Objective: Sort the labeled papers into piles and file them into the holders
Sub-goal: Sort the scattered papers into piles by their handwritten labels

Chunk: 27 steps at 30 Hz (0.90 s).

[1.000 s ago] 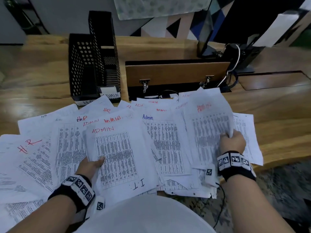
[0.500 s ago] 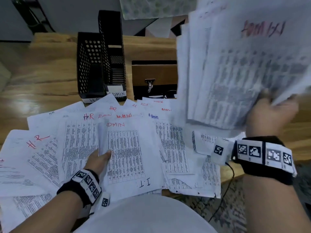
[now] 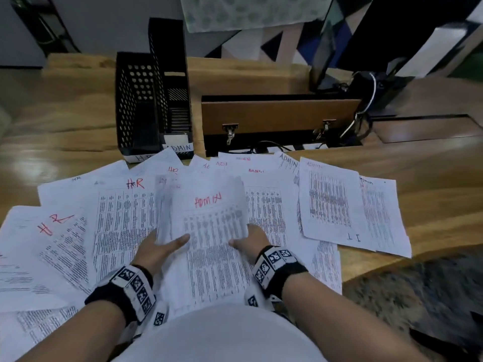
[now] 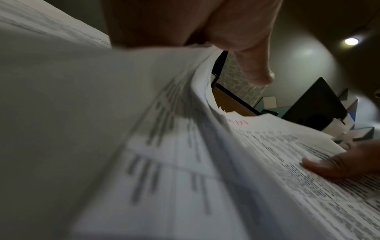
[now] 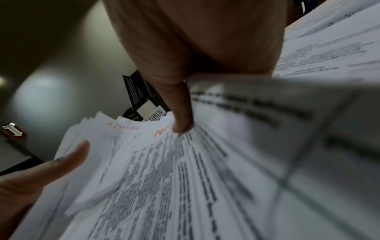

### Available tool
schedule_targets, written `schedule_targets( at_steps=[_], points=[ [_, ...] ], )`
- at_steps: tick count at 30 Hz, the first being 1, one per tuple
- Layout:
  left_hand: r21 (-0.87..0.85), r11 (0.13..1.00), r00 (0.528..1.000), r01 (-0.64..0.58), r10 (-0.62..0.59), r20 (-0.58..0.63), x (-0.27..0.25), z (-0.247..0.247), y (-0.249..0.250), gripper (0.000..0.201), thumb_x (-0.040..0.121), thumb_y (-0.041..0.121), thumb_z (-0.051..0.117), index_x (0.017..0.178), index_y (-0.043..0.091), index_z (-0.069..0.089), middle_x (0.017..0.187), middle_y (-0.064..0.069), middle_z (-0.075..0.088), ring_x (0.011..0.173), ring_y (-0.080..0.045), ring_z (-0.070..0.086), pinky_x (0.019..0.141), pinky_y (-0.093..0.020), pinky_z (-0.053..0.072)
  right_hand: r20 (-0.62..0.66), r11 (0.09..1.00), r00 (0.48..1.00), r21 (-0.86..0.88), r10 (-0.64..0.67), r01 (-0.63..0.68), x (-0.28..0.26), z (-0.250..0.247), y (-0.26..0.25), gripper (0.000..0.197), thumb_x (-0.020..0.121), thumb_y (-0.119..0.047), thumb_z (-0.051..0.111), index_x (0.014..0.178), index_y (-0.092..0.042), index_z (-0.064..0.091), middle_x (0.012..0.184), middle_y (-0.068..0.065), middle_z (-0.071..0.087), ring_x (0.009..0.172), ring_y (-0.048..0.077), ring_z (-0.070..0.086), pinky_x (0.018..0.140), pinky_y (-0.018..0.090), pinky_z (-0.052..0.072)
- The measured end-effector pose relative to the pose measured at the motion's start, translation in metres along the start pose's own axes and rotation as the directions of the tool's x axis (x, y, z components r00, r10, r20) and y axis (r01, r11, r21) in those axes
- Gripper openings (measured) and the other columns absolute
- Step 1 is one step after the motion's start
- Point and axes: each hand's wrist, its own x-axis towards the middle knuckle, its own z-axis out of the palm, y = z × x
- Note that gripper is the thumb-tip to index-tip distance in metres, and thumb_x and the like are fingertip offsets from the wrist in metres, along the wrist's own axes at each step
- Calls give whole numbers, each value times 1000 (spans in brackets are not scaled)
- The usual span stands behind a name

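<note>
A stack of ADMIN papers (image 3: 209, 218) sits in front of me, its top sheet marked in red. My left hand (image 3: 159, 248) grips its left edge, thumb on top. My right hand (image 3: 249, 240) grips its right edge, thumb (image 5: 183, 116) pressed on the print. The left wrist view shows the ADMIN stack (image 4: 277, 146) bending under the left thumb (image 4: 252, 68). Loose sheets marked HR (image 3: 56, 223) lie fanned to the left, and a sheet marked IT (image 3: 332, 205) lies at the right. Two black mesh holders stand behind: the HR holder (image 3: 136, 105) and the ADMIN holder (image 3: 172, 82).
A brown wooden case (image 3: 279, 116) with metal latches stands behind the papers, cables (image 3: 366, 108) trailing at its right. The wooden desk (image 3: 431, 178) runs to the right, with its front edge near my right forearm. Patterned floor (image 3: 418, 296) shows beyond that edge.
My right hand brought the lifted ADMIN stack down from the upper right to the centre. My left hand left the flat sheet and took hold of the stack's left edge.
</note>
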Motion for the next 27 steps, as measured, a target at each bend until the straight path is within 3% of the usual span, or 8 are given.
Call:
schedule_targets(
  at_steps=[4,6,10,13,16,22,24,27],
  points=[
    [39,997,996,-65,67,-63,-1,3,-5,74,75,11,75,140,13,40,135,-5,50,131,-38,42,108,-59,29,110,994,992,-76,-63,72,1,-10,-5,30,81,-29,76,94,-15,53,84,-3,55,73,13,54,75,32,54],
    [10,997,993,-80,81,-90,-2,-1,-3,43,81,9,71,121,10,54,119,-10,61,116,-35,55,104,-53,38,65,989,987,30,-149,147,3,-25,-7,39,79,-39,76,102,-15,56,91,-2,60,79,16,59,72,28,49],
    [43,995,982,-94,99,-162,1,-9,3,31,88,12,66,116,3,54,106,-16,63,97,-34,60,96,-45,45,-427,953,900,227,-85,198,15,-91,4,30,83,-32,73,100,-13,58,91,4,64,78,21,61,65,29,49],
    [34,994,979,-101,106,-176,-3,-8,7,23,88,14,67,105,8,53,94,-15,62,85,-33,60,92,-47,45,-651,991,752,127,107,-31,35,-162,37,43,80,-28,76,114,-9,56,113,12,63,98,28,61,81,32,49],
    [25,993,976,-113,116,-184,-5,3,7,27,88,10,66,112,4,57,89,-14,64,80,-29,61,90,-42,44,-699,942,674,1,241,-336,45,-212,68,82,70,-45,81,131,-6,43,130,22,49,119,39,50,96,50,47],
    [76,993,978,-86,99,-184,-5,29,4,32,86,14,69,116,3,59,105,-17,67,96,-36,64,94,-46,46,-624,832,722,-199,299,-517,53,-246,104,131,53,-62,84,148,-4,16,146,22,35,133,39,38,100,51,43],
    [80,994,980,-71,84,-180,-4,37,0,34,87,14,68,117,3,57,105,-15,65,97,-36,62,92,-44,46,-553,899,771,-86,315,-429,58,-251,106,117,59,-46,89,144,0,23,140,22,45,124,38,49,88,44,47],
    [90,994,976,-69,86,-202,-5,48,-2,36,86,16,69,117,3,53,105,-16,63,95,-36,60,89,-45,46,-542,940,799,-49,258,-337,63,-264,110,61,80,-26,77,128,0,49,126,21,58,112,36,58,82,36,47]
  ],
)
